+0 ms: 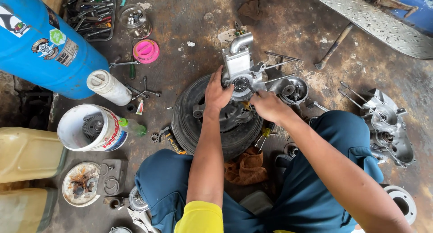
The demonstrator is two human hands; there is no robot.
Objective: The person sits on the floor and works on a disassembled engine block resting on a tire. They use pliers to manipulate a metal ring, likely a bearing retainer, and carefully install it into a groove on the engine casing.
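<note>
Two hands work one engine block point(240, 70) perched on a tyre point(194, 120): left hand point(217, 92) grips its side, right hand point(269, 105) closes on a thin tool at the bearing. Risk: the block could tip off the tyre onto the floor point(189, 20)

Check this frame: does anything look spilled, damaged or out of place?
Nothing looks spilled or broken. Oddest is the white bucket, tipped on its side with a gear inside. Both hands, left hand and right hand, rest on the engine casing.
</note>
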